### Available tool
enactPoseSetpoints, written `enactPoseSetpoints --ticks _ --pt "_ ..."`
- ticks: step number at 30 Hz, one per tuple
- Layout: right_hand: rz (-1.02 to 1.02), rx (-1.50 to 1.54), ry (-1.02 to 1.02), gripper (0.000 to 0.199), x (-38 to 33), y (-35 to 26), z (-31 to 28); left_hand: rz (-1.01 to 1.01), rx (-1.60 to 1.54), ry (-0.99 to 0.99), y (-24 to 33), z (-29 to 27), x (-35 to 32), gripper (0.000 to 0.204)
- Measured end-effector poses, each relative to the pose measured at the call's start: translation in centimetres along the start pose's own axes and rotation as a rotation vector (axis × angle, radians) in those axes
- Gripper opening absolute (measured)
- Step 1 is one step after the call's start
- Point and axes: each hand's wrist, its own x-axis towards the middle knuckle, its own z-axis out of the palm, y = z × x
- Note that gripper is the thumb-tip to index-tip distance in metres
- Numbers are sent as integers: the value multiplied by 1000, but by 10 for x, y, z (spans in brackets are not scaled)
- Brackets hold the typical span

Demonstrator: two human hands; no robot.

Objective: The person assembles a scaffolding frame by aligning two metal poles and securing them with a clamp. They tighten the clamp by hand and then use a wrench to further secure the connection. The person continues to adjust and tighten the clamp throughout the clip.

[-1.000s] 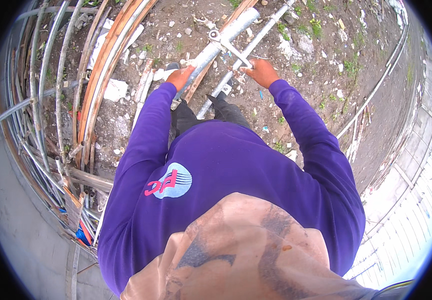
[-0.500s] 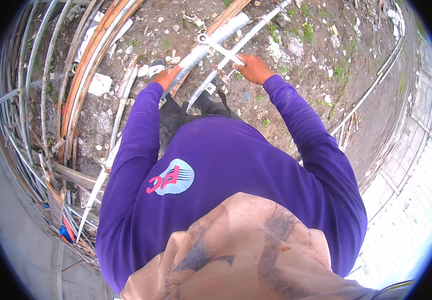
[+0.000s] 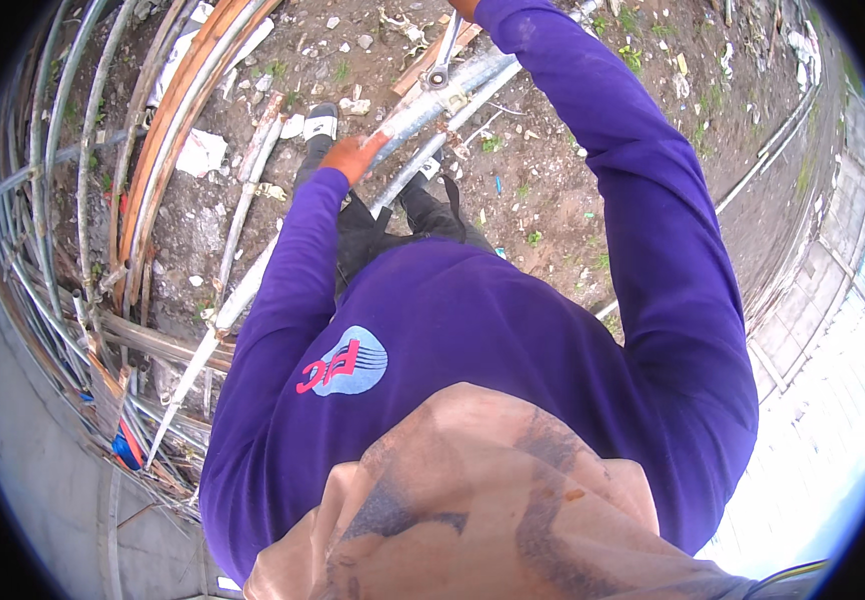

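Note:
My left hand [image 3: 353, 157] is closed round the near end of a thick grey metal pipe [image 3: 400, 121], in front of my legs. At the top edge, my right hand [image 3: 465, 8] shows only in part, closed on the far end of a metal wrench [image 3: 450, 42]. The wrench's round head rests at the thick pipe's upper side, over or against a fitting that I cannot make out clearly. A thinner pipe [image 3: 409, 172] runs alongside, below and to the right of the thick one, with a small clamp-like piece [image 3: 453, 126] on it.
Long bent-looking pipes and wooden boards [image 3: 168, 150] are stacked on the left. A pale pole [image 3: 238, 300] slants beside my left arm. Stones, white scraps [image 3: 202, 148] and weeds litter the dirt ground [image 3: 553, 220]. A concrete block wall [image 3: 818, 250] stands at the right.
My right hand has swung the wrench's handle from the right up to the far side. The pipe and my left hand have shifted slightly rightward.

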Motion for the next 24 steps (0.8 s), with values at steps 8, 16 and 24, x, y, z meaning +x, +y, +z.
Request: enactPoseSetpoints --ticks 8,16,24 --pt "-705 156 359 16 48 -59 -57 -60 -21 -43 -3 -6 7 85" --pt "-505 466 270 8 -8 22 -73 -8 22 43 3 -11 1 93" --pt "300 705 -42 39 -72 -38 1 -72 15 -119 0 -16 12 87"
